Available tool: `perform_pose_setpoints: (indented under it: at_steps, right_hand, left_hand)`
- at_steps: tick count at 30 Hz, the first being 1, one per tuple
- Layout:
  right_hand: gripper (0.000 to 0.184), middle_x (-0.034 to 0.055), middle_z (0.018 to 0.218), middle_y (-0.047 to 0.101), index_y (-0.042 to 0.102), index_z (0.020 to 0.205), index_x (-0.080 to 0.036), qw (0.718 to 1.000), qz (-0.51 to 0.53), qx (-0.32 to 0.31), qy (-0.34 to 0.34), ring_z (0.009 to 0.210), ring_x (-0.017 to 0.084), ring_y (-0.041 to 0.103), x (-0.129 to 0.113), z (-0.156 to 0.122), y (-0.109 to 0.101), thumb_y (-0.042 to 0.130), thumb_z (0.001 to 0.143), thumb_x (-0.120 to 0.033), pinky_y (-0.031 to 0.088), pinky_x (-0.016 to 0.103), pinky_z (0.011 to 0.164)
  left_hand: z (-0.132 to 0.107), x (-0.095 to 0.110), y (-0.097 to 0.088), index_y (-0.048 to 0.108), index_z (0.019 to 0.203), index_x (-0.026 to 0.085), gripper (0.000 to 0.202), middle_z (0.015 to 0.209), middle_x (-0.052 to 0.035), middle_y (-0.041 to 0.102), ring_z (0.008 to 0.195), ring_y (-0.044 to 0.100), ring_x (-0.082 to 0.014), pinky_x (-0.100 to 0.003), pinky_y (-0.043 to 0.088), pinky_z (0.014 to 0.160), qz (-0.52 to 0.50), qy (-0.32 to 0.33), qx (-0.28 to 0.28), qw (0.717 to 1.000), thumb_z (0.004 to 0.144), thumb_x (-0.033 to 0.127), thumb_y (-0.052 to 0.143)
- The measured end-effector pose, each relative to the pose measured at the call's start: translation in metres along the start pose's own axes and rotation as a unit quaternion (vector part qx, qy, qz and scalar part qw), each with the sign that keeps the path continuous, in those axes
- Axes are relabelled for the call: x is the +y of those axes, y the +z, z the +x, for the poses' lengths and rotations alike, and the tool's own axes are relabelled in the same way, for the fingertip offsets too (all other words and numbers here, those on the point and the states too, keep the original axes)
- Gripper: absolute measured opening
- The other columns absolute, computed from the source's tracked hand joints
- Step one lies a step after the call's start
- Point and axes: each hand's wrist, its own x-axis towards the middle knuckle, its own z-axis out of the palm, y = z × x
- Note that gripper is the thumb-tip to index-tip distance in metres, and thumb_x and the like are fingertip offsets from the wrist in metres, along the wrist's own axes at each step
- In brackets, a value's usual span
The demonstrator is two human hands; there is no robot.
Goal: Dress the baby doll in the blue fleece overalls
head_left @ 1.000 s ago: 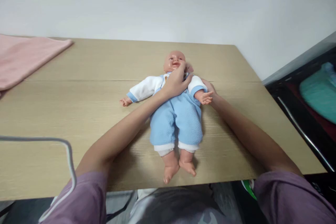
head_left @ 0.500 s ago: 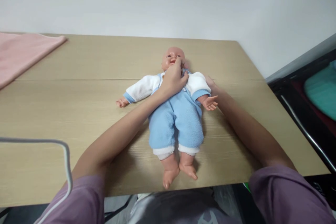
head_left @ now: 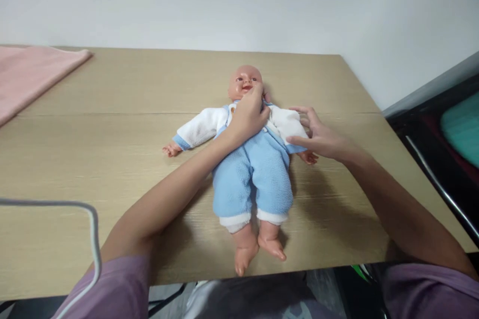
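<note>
A baby doll point(head_left: 251, 179) in blue overalls with white sleeves lies face up on the table, its feet towards me. Across its chest reaches my left hand point(head_left: 250, 115), closed on the clothing by the collar and shoulder strap; the hand hides part of the neck, and just what the fingers pinch cannot be made out. Beside the doll's arm on the right, my right hand point(head_left: 318, 134) has its thumb and fingers spread around the white sleeve point(head_left: 286, 123), the thumb touching near the blue cuff.
The wooden table point(head_left: 112, 159) meets a pale wall at the back. A pink cloth point(head_left: 33, 75) lies at the far left. A white cable point(head_left: 93, 229) hangs in front at lower left. At the right edge stands a black-framed object point(head_left: 430, 144) with something teal on it.
My right hand has come out from behind the doll's arm to its outer side, fingers now spread round the sleeve. That arm sits slightly further right. My left hand keeps its hold.
</note>
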Motion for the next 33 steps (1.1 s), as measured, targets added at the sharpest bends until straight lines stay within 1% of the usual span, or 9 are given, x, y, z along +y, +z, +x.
perform_pose_setpoints:
  at_steps: [4, 8, 12, 15, 17, 20, 25, 28, 33]
  right_hand:
    - [0.077, 0.0111, 0.160, 0.076, 0.068, 0.162, -0.035, 0.994, -0.114, 0.000, -0.002, 0.127, 0.040, 0.081, 0.006, -0.014, -0.041, 0.094, 0.093, -0.059, 0.074, 0.053, 0.102]
    - [0.068, 0.0100, 0.143, 0.085, 0.084, 0.137, -0.031, 0.995, -0.085, 0.017, 0.040, 0.121, 0.040, 0.081, 0.027, -0.008, -0.065, 0.095, 0.085, -0.074, 0.073, 0.053, 0.103]
    - [0.075, 0.0130, 0.133, 0.085, 0.082, 0.130, -0.029, 0.992, -0.068, 0.097, 0.032, 0.117, 0.039, 0.081, 0.042, -0.005, -0.057, 0.092, 0.080, -0.084, 0.072, 0.057, 0.102]
    - [0.065, 0.0146, 0.137, 0.081, 0.080, 0.129, -0.029, 0.957, -0.149, 0.242, -0.064, 0.130, 0.043, 0.076, 0.032, -0.009, -0.037, 0.083, 0.090, -0.080, 0.065, 0.067, 0.113]
    - [0.049, 0.0139, 0.133, 0.081, 0.082, 0.120, -0.031, 0.928, -0.195, 0.285, -0.141, 0.134, 0.044, 0.072, 0.017, -0.014, -0.019, 0.076, 0.099, -0.074, 0.058, 0.071, 0.121]
    - [0.036, 0.0121, 0.118, 0.083, 0.084, 0.106, -0.033, 0.950, -0.168, 0.179, -0.191, 0.126, 0.043, 0.074, -0.004, -0.023, 0.011, 0.072, 0.105, -0.068, 0.059, 0.066, 0.118]
    - [0.046, 0.0103, 0.121, 0.081, 0.079, 0.123, -0.030, 0.996, -0.033, 0.006, -0.087, 0.111, 0.037, 0.075, -0.002, -0.028, 0.045, 0.076, 0.104, -0.072, 0.066, 0.054, 0.100]
    - [0.050, 0.0069, 0.116, 0.078, 0.076, 0.117, -0.030, 0.997, 0.056, -0.002, -0.046, 0.105, 0.031, 0.073, 0.008, -0.023, 0.046, 0.082, 0.099, -0.076, 0.065, 0.047, 0.095]
    - [0.053, -0.0030, 0.080, 0.061, 0.069, 0.108, -0.032, 0.987, 0.157, 0.033, -0.013, 0.072, 0.021, 0.061, 0.010, -0.012, 0.044, 0.085, 0.095, -0.080, 0.059, 0.037, 0.072]
  left_hand:
    - [-0.001, -0.001, 0.001, 0.055, 0.108, 0.025, 0.027, 0.106, -0.0102, 0.075, 0.105, 0.075, -0.0302, -0.045, 0.055, 0.090, 0.001, 0.011, 0.004, 1.000, 0.093, 0.003, 0.057]
    - [-0.004, -0.003, 0.002, 0.055, 0.119, 0.025, 0.021, 0.108, -0.0094, 0.075, 0.098, 0.073, -0.0281, -0.045, 0.056, 0.092, -0.001, 0.006, 0.000, 1.000, 0.102, 0.013, 0.059]
    - [-0.004, 0.000, -0.002, 0.059, 0.123, 0.023, 0.018, 0.122, -0.0153, 0.073, 0.118, 0.069, -0.0339, -0.053, 0.054, 0.111, 0.032, 0.059, -0.014, 0.998, 0.105, 0.019, 0.059]
    - [-0.003, 0.009, -0.012, 0.065, 0.122, 0.022, 0.016, 0.137, -0.0196, 0.069, 0.135, 0.060, -0.0403, -0.063, 0.045, 0.125, 0.065, 0.108, -0.039, 0.991, 0.108, 0.027, 0.060]
    - [-0.003, 0.017, -0.022, 0.069, 0.122, 0.023, 0.018, 0.140, -0.0187, 0.069, 0.139, 0.057, -0.0411, -0.063, 0.043, 0.128, 0.068, 0.141, -0.082, 0.984, 0.110, 0.034, 0.060]
    - [-0.003, 0.026, -0.035, 0.073, 0.116, 0.023, 0.024, 0.128, -0.0163, 0.073, 0.130, 0.060, -0.0393, -0.060, 0.046, 0.123, 0.062, 0.170, -0.160, 0.971, 0.112, 0.041, 0.058]
    - [-0.007, 0.028, -0.040, 0.077, 0.106, 0.024, 0.036, 0.113, -0.0134, 0.076, 0.118, 0.062, -0.0376, -0.060, 0.045, 0.117, 0.058, 0.189, -0.219, 0.955, 0.110, 0.056, 0.061]
    - [-0.008, 0.027, -0.035, 0.074, 0.103, 0.024, 0.037, 0.112, -0.0124, 0.077, 0.119, 0.063, -0.0370, -0.059, 0.043, 0.119, 0.052, 0.193, -0.234, 0.952, 0.108, 0.058, 0.063]
    - [-0.009, 0.024, -0.020, 0.066, 0.108, 0.023, 0.026, 0.106, -0.0083, 0.076, 0.111, 0.070, -0.0323, -0.053, 0.045, 0.120, 0.022, 0.126, -0.211, 0.969, 0.110, 0.049, 0.060]
